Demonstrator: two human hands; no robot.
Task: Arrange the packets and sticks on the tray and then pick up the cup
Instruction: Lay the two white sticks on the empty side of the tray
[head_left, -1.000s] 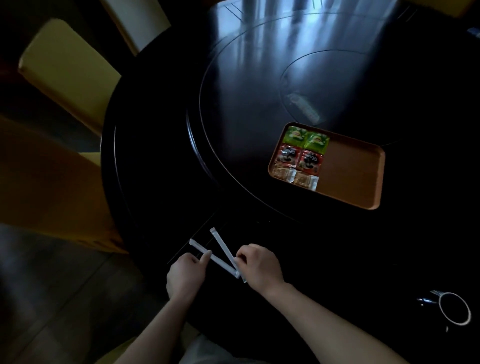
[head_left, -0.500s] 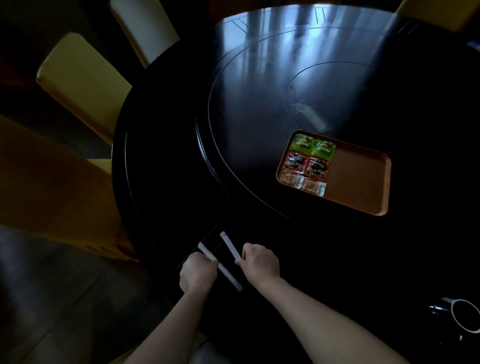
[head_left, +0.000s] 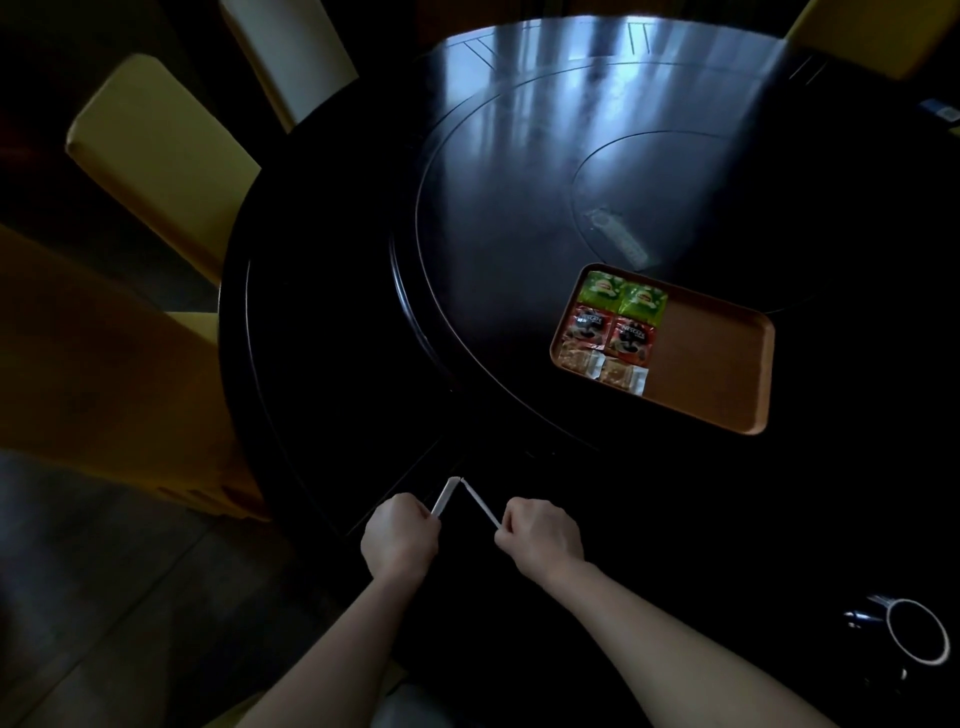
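Note:
My left hand (head_left: 399, 535) grips one white stick (head_left: 445, 496) near the table's front edge. A second white stick (head_left: 480, 503) is pinched in my right hand (head_left: 540, 532). The two sticks' far tips nearly meet, forming a peak. The brown tray (head_left: 717, 364) lies further back on the right, and its left end holds two green packets (head_left: 622, 297), two red packets (head_left: 609, 332) and two pale packets (head_left: 602, 367) in rows. A dark cup with a white rim (head_left: 917, 631) stands at the lower right.
The round black table (head_left: 363, 312) has a raised turntable ring (head_left: 431, 332) under the tray. A small pale object (head_left: 615, 243) lies behind the tray. Yellow chairs (head_left: 156, 150) stand to the left and far right.
Both sticks have been lifted off the table, one in each hand. They lay crossed before; now their far tips point toward each other. The view has shifted slightly.

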